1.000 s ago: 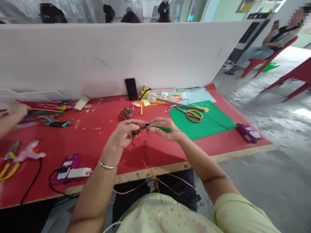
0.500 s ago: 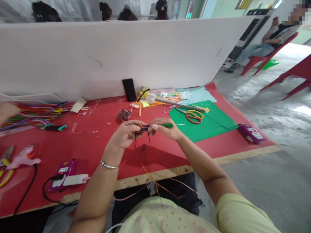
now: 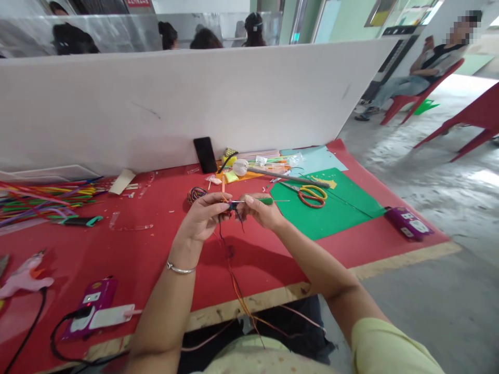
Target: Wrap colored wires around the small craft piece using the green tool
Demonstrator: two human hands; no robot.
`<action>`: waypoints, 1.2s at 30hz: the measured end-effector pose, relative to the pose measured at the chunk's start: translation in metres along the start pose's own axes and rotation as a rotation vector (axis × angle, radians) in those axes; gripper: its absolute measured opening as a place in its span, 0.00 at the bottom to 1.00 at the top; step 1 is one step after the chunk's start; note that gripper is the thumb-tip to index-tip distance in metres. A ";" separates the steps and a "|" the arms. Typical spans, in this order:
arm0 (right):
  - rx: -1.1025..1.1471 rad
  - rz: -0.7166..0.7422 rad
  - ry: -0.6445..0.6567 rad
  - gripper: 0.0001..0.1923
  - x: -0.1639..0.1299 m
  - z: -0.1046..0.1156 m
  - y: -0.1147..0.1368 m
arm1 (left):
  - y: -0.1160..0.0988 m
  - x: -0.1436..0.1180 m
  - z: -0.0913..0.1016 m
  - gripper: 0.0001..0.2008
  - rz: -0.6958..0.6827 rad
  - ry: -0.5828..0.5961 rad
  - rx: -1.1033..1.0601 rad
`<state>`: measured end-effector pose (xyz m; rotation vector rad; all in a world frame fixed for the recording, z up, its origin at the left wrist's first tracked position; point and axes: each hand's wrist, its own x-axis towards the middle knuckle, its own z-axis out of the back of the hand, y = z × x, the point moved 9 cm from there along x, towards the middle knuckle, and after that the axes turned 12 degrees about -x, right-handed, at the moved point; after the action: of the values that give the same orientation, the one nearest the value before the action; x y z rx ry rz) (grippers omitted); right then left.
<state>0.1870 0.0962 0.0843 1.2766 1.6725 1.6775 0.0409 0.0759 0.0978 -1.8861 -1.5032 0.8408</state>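
Above the red table top [image 3: 128,249], my left hand [image 3: 205,215] pinches a small knot of multicoloured threads [image 3: 230,206]. My right hand [image 3: 260,210] grips a thin green-handled hook tool [image 3: 267,200] whose metal tip points right, and it meets the left hand at the knot. Loose thread ends [image 3: 239,291] hang from the knot down over the table's front edge to my lap. A silver bangle sits on my left wrist.
A coil of coloured thread [image 3: 196,194] lies just beyond my hands. Yellow-and-orange scissors [image 3: 312,195] rest on green paper [image 3: 331,208]. A black phone [image 3: 205,155] leans on the white partition [image 3: 175,104]. Pipe cleaners [image 3: 42,197], a glue gun [image 3: 23,278] and a purple device [image 3: 93,301] lie left; another purple device [image 3: 409,224] lies right.
The view has tilted up and my hands have shifted slightly away from me, still joined at the knot. Another person's hand at the far left has left the view.
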 end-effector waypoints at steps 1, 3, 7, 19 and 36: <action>0.000 -0.001 -0.002 0.27 0.002 0.001 0.000 | -0.001 0.003 0.000 0.17 -0.002 -0.001 -0.001; 0.001 -0.003 -0.014 0.28 0.008 0.003 0.001 | -0.004 0.008 -0.002 0.17 -0.013 0.007 0.000; 0.001 0.013 -0.033 0.29 0.020 0.009 0.002 | -0.013 0.019 -0.006 0.16 -0.046 0.034 0.026; -0.229 0.114 -0.005 0.27 0.032 0.019 0.019 | -0.014 0.040 0.005 0.17 -0.016 0.029 0.073; -0.429 0.312 -0.001 0.22 0.029 0.014 0.051 | -0.019 0.041 0.005 0.16 -0.056 0.052 0.089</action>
<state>0.1996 0.1199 0.1385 1.3618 1.0629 2.0711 0.0325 0.1199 0.1042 -1.7797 -1.4563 0.8139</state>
